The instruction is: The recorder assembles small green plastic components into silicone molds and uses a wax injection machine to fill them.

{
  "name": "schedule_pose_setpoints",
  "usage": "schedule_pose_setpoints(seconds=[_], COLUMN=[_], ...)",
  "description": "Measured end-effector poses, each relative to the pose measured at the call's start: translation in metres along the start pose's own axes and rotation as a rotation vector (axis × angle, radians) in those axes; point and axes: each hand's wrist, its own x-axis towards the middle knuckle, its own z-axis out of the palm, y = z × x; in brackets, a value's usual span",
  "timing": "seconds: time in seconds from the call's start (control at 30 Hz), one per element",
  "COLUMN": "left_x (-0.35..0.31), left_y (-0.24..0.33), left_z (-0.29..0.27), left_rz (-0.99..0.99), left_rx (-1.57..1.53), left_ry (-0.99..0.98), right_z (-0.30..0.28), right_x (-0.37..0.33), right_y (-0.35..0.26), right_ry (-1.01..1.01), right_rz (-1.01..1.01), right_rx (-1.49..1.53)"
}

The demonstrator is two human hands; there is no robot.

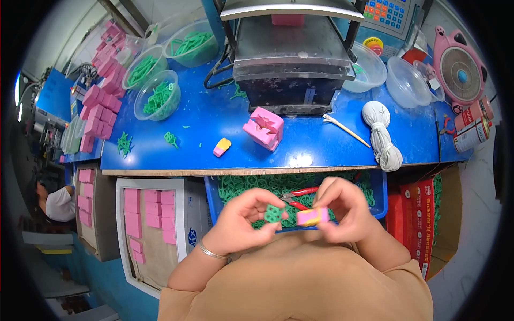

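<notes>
My left hand (239, 218), half-closed, pinches a green openwork piece (273, 214). My right hand (348, 207), fingers curled, grips a pink-and-yellow block (311, 216).

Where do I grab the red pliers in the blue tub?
Best by the red handles, probably from the right: they splay open that way, while the metal nose points left. The right hand is beside them, but it's holding a pink-and-yellow block.
</notes>
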Motion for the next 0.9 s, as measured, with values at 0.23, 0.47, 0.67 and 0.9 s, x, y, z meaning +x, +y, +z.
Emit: schedule_pose_setpoints(seconds=[0.23,0.47,0.67,0.9], left_x=[0.006,0.009,0.005,0.008], left_y=[-0.008,-0.011,-0.014,-0.009], left_z=[0.000,0.011,0.005,0.006], left_rz=[0.026,0.183,0.002,0.157], left_rx=[-0.412,-0.190,-0.186,0.163], left_ry=[0.151,0.181,0.125,0.148], right_z=[0.005,0.032,0.031,0.032], right_x=[0.006,0.018,0.020,0.021], right_y=[0.005,-0.005,-0.001,-0.003], right_ry=[0.066,-0.113,-0.138,-0.125], right_rz=[0.521,0.449,0.287,0.219], right_rx=[0.678,0.054,-0.208,-0.265])
